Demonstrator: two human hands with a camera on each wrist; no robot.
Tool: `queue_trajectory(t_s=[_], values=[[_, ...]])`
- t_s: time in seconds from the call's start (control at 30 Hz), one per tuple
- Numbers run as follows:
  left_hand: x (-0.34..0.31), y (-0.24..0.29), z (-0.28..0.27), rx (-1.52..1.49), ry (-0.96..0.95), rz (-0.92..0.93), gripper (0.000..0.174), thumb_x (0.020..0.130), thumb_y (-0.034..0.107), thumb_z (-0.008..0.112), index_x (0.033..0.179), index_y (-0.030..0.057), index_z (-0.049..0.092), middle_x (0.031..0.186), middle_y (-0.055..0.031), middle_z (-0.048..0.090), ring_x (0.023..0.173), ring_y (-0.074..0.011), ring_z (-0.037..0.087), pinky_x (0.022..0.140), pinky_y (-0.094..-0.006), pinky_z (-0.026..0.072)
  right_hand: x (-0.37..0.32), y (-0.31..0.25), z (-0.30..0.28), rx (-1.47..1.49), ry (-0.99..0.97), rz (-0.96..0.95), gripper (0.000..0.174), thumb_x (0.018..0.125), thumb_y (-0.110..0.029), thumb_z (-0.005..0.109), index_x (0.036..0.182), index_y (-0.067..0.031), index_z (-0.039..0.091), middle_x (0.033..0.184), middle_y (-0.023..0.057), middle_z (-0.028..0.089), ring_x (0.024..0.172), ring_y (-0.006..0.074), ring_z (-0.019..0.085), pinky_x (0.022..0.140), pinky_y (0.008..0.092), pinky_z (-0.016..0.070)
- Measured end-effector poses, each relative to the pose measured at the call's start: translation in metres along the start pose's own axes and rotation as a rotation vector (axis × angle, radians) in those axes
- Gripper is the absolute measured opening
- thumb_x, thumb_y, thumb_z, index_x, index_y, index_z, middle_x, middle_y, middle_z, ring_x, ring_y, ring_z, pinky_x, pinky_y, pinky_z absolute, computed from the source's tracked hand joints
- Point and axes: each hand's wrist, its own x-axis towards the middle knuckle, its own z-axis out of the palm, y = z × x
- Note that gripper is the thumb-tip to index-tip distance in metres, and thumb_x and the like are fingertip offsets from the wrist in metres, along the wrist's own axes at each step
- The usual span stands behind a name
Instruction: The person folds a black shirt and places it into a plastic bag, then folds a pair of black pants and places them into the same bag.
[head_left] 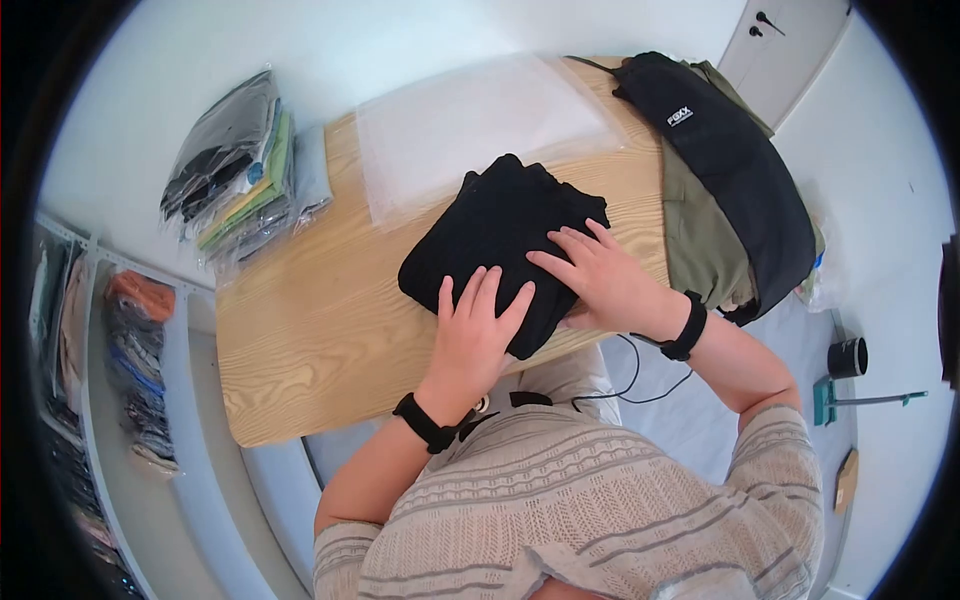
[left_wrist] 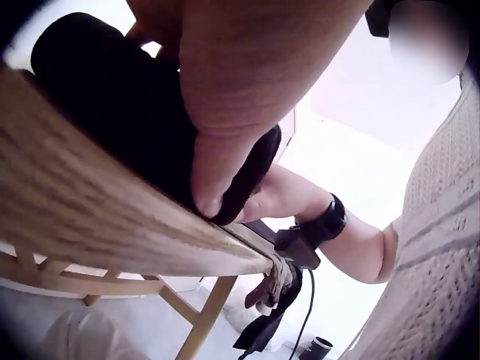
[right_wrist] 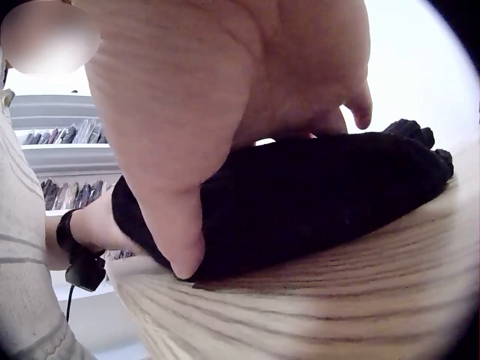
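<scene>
A folded black knit garment (head_left: 490,225) lies on the wooden table (head_left: 310,340), its upper edge bunched and uneven. My left hand (head_left: 470,335) rests on its near left part, fingers straight and spread over the top. On the right side, my right hand (head_left: 605,275) lies across the cloth with extended fingers. In the left wrist view the left thumb (left_wrist: 216,169) presses down the garment's side, its tip close to the tabletop. The right wrist view shows the right thumb (right_wrist: 176,236) likewise against the side of the folded layers (right_wrist: 322,199).
Clear plastic bags (head_left: 480,110) lie flat along the back. A pile of bagged clothes (head_left: 245,170) stands at the back left. Olive cloth (head_left: 705,230) and a black FOXX bag (head_left: 735,165) cover the right end. Shelves (head_left: 150,400) with packed clothes stand left.
</scene>
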Motion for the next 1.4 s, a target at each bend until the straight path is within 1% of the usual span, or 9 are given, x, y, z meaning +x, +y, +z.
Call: queue_trajectory(t_s=[0.43, 0.47, 0.57, 0.67, 0.83, 0.93, 1.17, 1.33, 1.4], values=[[-0.033, -0.019, -0.026, -0.533, 0.081, -0.064, 0.055, 0.063, 0.017, 0.080, 0.110, 0.0028, 0.057, 0.108, -0.0175, 0.064, 0.102, -0.0364, 0.060, 0.102, -0.0459, 0.0417, 0.005, -0.022, -0.024, 0.026, -0.055, -0.184, 0.062, 0.060, -0.016, 0.079, 0.115, -0.0064, 0.054, 0.145, 0.0144, 0.037, 0.137, 0.0330, 0.032, 0.109, 0.0572, 0.0235], [-0.031, -0.015, -0.037, -0.646, -0.031, -0.223, 0.054, 0.065, 0.017, 0.079, 0.111, 0.0005, 0.056, 0.105, -0.0184, 0.064, 0.100, -0.0365, 0.061, 0.096, -0.0428, 0.0447, 0.010, -0.015, -0.026, 0.026, -0.051, -0.189, 0.062, 0.060, -0.016, 0.079, 0.115, -0.0064, 0.054, 0.145, 0.0144, 0.037, 0.137, 0.0330, 0.032, 0.109, 0.0572, 0.0235], [-0.035, -0.011, -0.040, -0.752, -0.038, -0.396, 0.050, 0.071, 0.017, 0.075, 0.112, -0.0029, 0.055, 0.102, -0.0197, 0.065, 0.097, -0.0352, 0.063, 0.087, -0.0384, 0.0481, 0.033, -0.005, -0.042, 0.240, -0.452, -0.342, 0.060, 0.070, -0.025, 0.077, 0.120, -0.0028, 0.052, 0.131, 0.0204, 0.050, 0.125, 0.0373, 0.045, 0.102, 0.0570, 0.0337], [-0.034, -0.021, -0.034, -0.885, 0.041, -0.418, 0.047, 0.076, 0.017, 0.071, 0.114, -0.0040, 0.053, 0.100, -0.0202, 0.066, 0.094, -0.0330, 0.064, 0.083, -0.0371, 0.0486, 0.071, 0.000, -0.056, 0.361, -0.842, -0.176, 0.066, 0.070, -0.027, 0.077, 0.124, -0.0019, 0.050, 0.125, 0.0215, 0.053, 0.117, 0.0355, 0.050, 0.095, 0.0549, 0.0395], [-0.029, -0.028, -0.031, -0.919, 0.038, -0.369, 0.045, 0.079, 0.018, 0.067, 0.116, -0.0042, 0.052, 0.099, -0.0209, 0.066, 0.093, -0.0330, 0.064, 0.083, -0.0372, 0.0486, 0.109, -0.013, -0.063, -0.045, -0.498, -0.699, 0.048, 0.055, -0.034, 0.084, 0.095, -0.0095, 0.072, 0.145, 0.0171, 0.033, 0.134, 0.0373, 0.028, 0.108, 0.0466, 0.0263], [-0.025, -0.028, -0.042, -0.986, -0.035, -0.375, 0.046, 0.079, 0.018, 0.068, 0.116, -0.0041, 0.053, 0.098, -0.0213, 0.066, 0.092, -0.0338, 0.064, 0.082, -0.0377, 0.0489, 0.131, -0.011, -0.050, -0.042, -0.648, -0.725, 0.054, 0.053, -0.036, 0.085, 0.097, -0.0088, 0.072, 0.148, 0.0175, 0.028, 0.136, 0.0390, 0.024, 0.109, 0.0486, 0.0245], [-0.029, -0.030, -0.034, -0.860, -0.038, -0.409, 0.055, 0.076, 0.020, 0.072, 0.118, -0.0075, 0.050, 0.099, -0.0233, 0.066, 0.094, -0.0356, 0.065, 0.081, -0.0376, 0.0498, 0.144, 0.008, -0.013, 0.191, -0.893, -0.596, 0.082, 0.055, -0.045, 0.085, 0.121, -0.0045, 0.059, 0.135, 0.0228, 0.041, 0.120, 0.0394, 0.046, 0.100, 0.0441, 0.0385], [-0.031, -0.030, -0.036, -0.886, 0.132, -0.330, 0.052, 0.076, 0.025, 0.072, 0.113, -0.0058, 0.050, 0.088, -0.0250, 0.065, 0.086, -0.0415, 0.064, 0.074, -0.0422, 0.0511, 0.133, -0.002, -0.023, 0.156, -0.823, -0.512, 0.074, 0.058, -0.040, 0.085, 0.118, -0.0030, 0.060, 0.111, 0.0190, 0.060, 0.105, 0.0341, 0.057, 0.090, 0.0389, 0.0466], [-0.032, -0.032, -0.037, -0.981, 0.015, -0.418, 0.051, 0.076, 0.020, 0.072, 0.115, -0.0034, 0.050, 0.101, -0.0243, 0.062, 0.099, -0.0393, 0.061, 0.082, -0.0417, 0.0481, 0.128, -0.008, -0.033, 0.179, -0.842, -0.452, 0.072, 0.060, -0.039, 0.084, 0.117, -0.0028, 0.061, 0.105, 0.0174, 0.063, 0.101, 0.0321, 0.060, 0.087, 0.0377, 0.0482]])
